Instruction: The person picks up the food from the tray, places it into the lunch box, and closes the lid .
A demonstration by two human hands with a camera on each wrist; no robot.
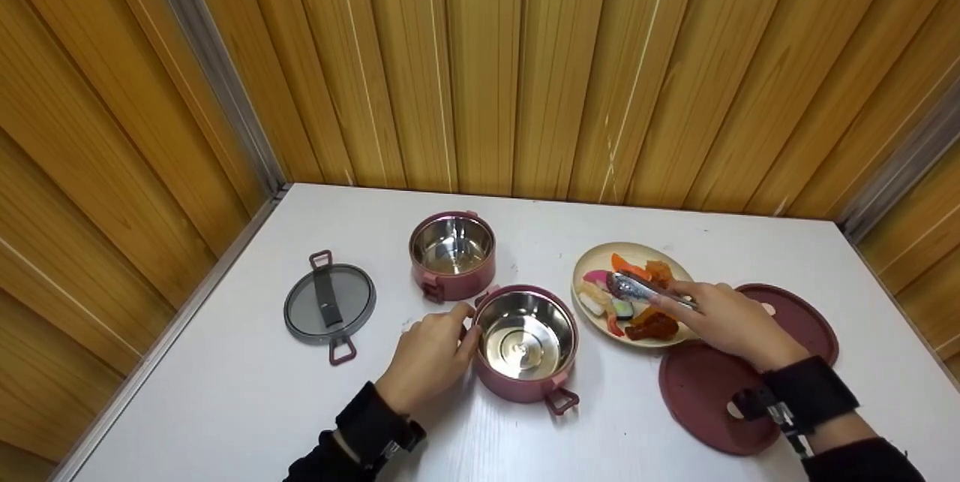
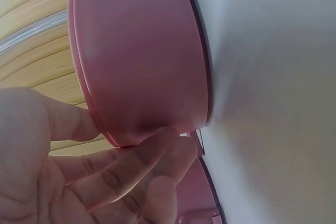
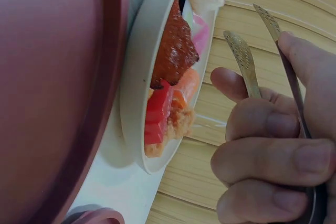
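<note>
Right hand: grips tongs over food plate, tips parted, likely to leave room around a piece | Left hand: holds near container, left of plate, probably for steadiness | Maroon lids: right of plate, apparently set aside

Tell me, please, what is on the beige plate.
The beige plate holds a shrimp, a glazed meat-like piece, a pink piece, an orange piece and other food. In the head view, the metal tongs and right grip hide whatever lies behind them.
</note>
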